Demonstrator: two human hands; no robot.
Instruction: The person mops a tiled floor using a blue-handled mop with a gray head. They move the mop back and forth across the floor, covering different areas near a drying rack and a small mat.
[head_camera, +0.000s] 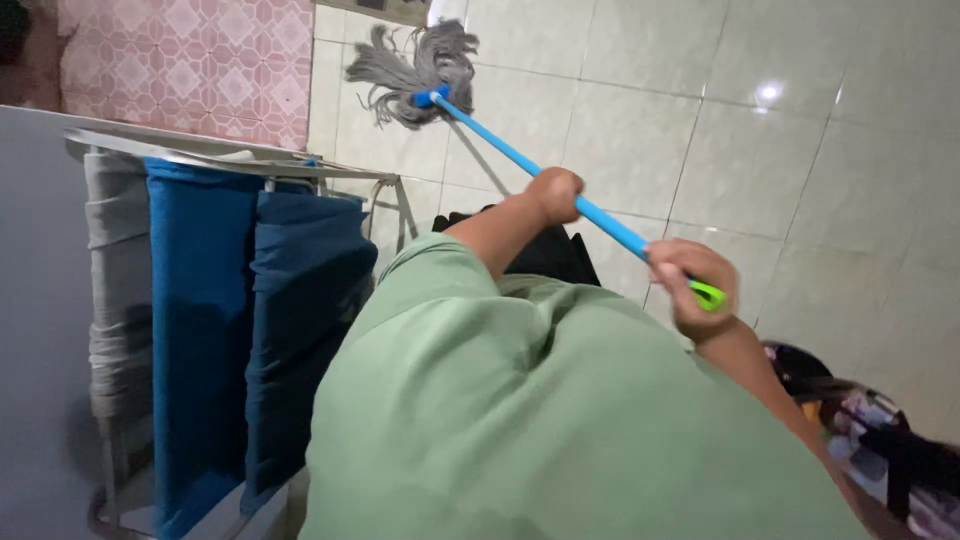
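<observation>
While apparently gripped, blue mop (520, 160), both hands.

Mop head (415, 70) on floor tiles (640, 140) ahead, handle (530, 165) running back thru both hands, drying rack w/ towels (200, 300) at left.

One mop (520, 160); two hands (556, 193) (695, 285); one drying rack (240, 165); two blue cloths (200, 330), one grey cloth (118, 300).

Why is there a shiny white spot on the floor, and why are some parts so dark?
In the head view, a lamp's glare makes the bright spot on the glossy cream floor tiles; the lower left corner beside the dark blue hanging cloths lies in shadow.
</observation>
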